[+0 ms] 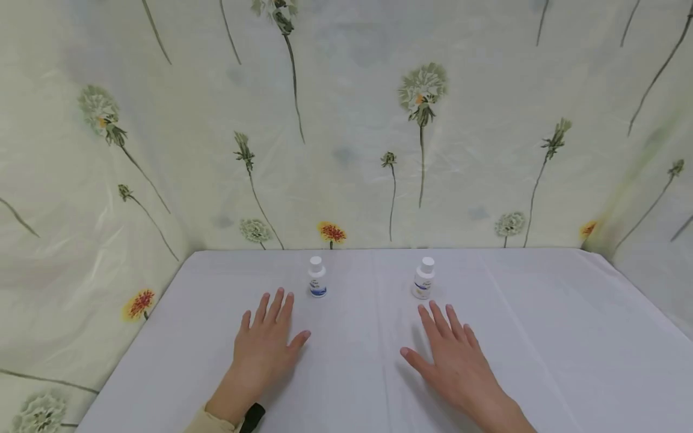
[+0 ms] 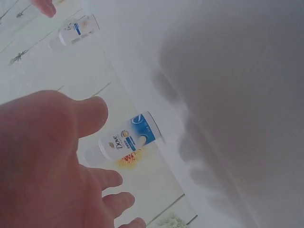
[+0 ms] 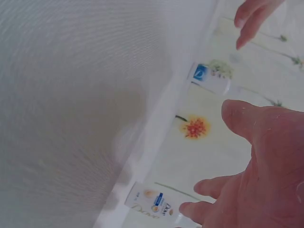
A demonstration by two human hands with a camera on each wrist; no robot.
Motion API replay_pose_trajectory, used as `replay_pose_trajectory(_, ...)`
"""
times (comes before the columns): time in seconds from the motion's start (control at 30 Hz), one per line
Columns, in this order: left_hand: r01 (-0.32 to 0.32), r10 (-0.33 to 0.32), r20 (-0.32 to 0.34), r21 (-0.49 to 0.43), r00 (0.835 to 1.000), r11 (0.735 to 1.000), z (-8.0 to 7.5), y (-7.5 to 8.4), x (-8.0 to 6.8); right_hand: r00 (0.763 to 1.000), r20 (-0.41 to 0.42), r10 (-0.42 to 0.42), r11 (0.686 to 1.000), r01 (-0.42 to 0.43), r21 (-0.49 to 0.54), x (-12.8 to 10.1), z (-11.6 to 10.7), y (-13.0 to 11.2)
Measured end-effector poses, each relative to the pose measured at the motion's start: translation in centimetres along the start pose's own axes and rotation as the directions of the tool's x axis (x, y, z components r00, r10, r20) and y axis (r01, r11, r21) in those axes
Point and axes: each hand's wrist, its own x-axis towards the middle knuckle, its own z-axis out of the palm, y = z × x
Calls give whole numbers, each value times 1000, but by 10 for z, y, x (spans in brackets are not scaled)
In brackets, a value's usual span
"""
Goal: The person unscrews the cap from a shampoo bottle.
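Note:
Two small white bottles with white caps stand upright on the table. The left bottle point(image 1: 317, 278) has a blue band low on its label; "Dove" can be read on this bottle point(image 2: 128, 136) in the left wrist view. The right bottle point(image 1: 423, 279) carries a paler label with a small blue mark, and this bottle point(image 3: 151, 201) also reads "Dove". My left hand point(image 1: 264, 343), fingers spread, is in front and to the left of the left bottle, touching nothing. My right hand point(image 1: 455, 361) spreads its fingers just in front of the right bottle, apart from it in the head view.
A white cloth covers the table point(image 1: 357, 373), with faint creases running front to back. Behind and at the sides hangs a pale curtain point(image 1: 346, 120) printed with dandelions and orange flowers. A dark band point(image 1: 252, 416) sits at the left wrist beside a beige sleeve point(image 1: 208, 424).

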Motion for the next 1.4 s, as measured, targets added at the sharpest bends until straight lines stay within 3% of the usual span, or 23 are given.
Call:
replay_pose_trajectory(0.27, 1, -1, 1, -22, 1000, 1000, 2, -11, 7, 1000, 5, -15, 1000, 15, 26, 9, 4, -4)
replay_pose_trajectory(0.6, -55, 53, -46, -47, 998, 997, -2, -22, 17, 998, 13, -58, 998, 58, 34, 21, 7, -9)
replay_pose_trajectory(0.9, -19, 14, -32, -150, 999, 988, -6, -29, 28, 995, 2, -104, 989, 103, 108, 34, 10, -17)
replay_pose_trajectory(1.03, -23, 12, -50, -218, 999, 976, -5, -30, 32, 996, 21, -88, 987, 84, 140, 41, 11, -20)
replay_pose_trajectory(1.23, -59, 38, -64, -373, 997, 926, -1, -30, 36, 996, 38, -84, 979, 76, 190, 51, 12, -25)
replay_pose_trajectory(1.4, -42, 6, -90, -401, 996, 915, 3, -32, 37, 996, 53, -65, 970, 51, 236, 58, 17, -29)
